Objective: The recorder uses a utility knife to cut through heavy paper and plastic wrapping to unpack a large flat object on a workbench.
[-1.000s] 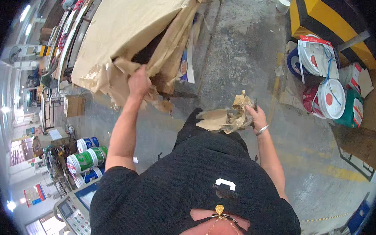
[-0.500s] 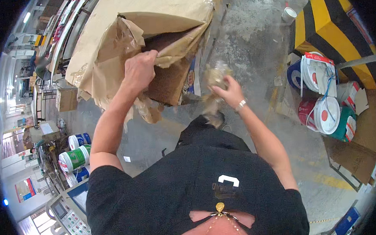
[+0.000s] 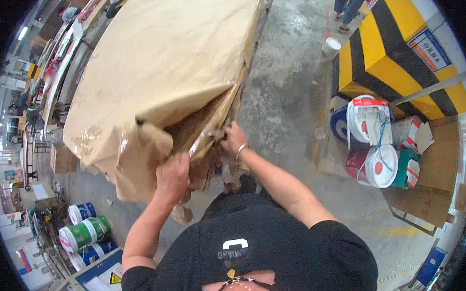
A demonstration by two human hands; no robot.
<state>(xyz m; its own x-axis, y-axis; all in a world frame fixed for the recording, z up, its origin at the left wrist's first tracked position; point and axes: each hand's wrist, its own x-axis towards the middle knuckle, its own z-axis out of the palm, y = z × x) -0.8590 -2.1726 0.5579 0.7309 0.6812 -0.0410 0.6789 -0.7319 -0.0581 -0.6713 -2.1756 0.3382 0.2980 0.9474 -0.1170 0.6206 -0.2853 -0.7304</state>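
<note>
A large, flat-topped stack is wrapped in brown paper (image 3: pixel 160 59), with shiny clear tape along its edges. At its near end the paper is torn and folded back, leaving a dark gap (image 3: pixel 185 133). My left hand (image 3: pixel 173 176) is closed on the loose paper below that gap. To its right, my right hand (image 3: pixel 236 139) pinches the crumpled, taped edge of the paper at the near right corner. Ragged paper hangs beneath both hands, close to my body. The fingertips are partly hidden by the folds.
At right, several paint-type buckets (image 3: pixel 382 165) stand beside a cardboard sheet (image 3: pixel 429 177) and a yellow-and-black striped barrier (image 3: pixel 365 49). A white bucket (image 3: pixel 331 47) and a person's legs (image 3: pixel 348 5) are beyond. More buckets (image 3: pixel 85 233) and a control panel (image 3: pixel 95 282) are at left.
My right hand has moved left from beside the stack, where it held a crumpled strip, to the paper's edge. My left hand is lower, and the gap is narrower. A person's legs show at upper right.
</note>
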